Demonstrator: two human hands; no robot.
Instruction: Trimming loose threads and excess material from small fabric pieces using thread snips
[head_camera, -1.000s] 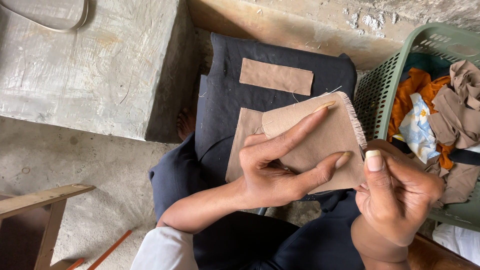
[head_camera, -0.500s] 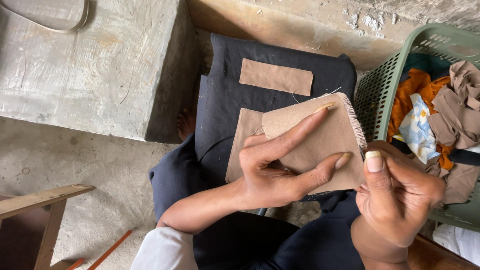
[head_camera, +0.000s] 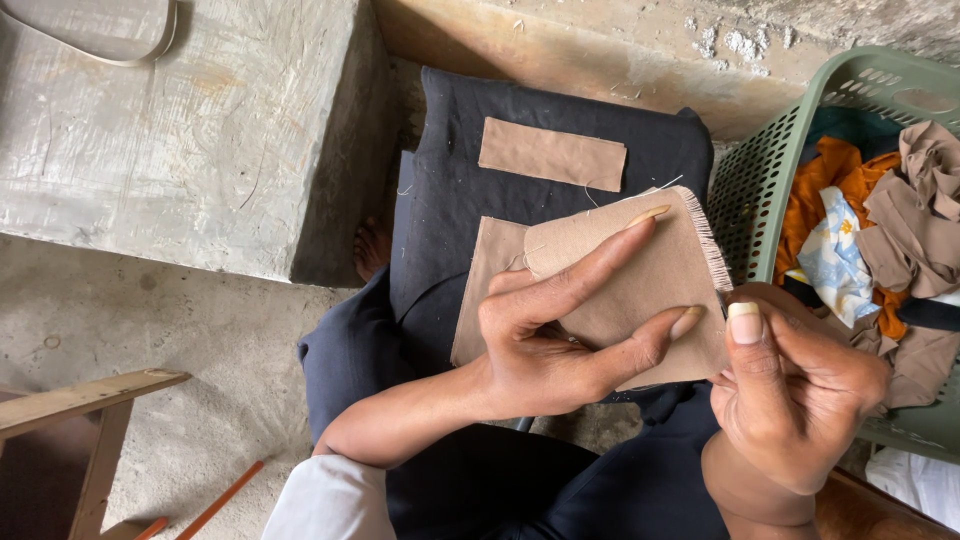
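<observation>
While the left hand (head_camera: 545, 345) pins the frayed tan cloth piece (head_camera: 640, 285) flat under forefinger and thumb, the right hand (head_camera: 790, 395) pinches its lower right edge, above the dark cloth (head_camera: 450, 200) on the lap. This looks like the aligning step; next comes a steady grip that keeps the edges matched.

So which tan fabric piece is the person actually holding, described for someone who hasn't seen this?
Start at the dark cloth spread over the lap. Three tan pieces sit there; the held piece is nearest the green basket, pinched between left hand and right hand. Only it has a frayed, fringed edge.

Matt tan cloth piece (head_camera: 640, 290), frayed edge
</observation>
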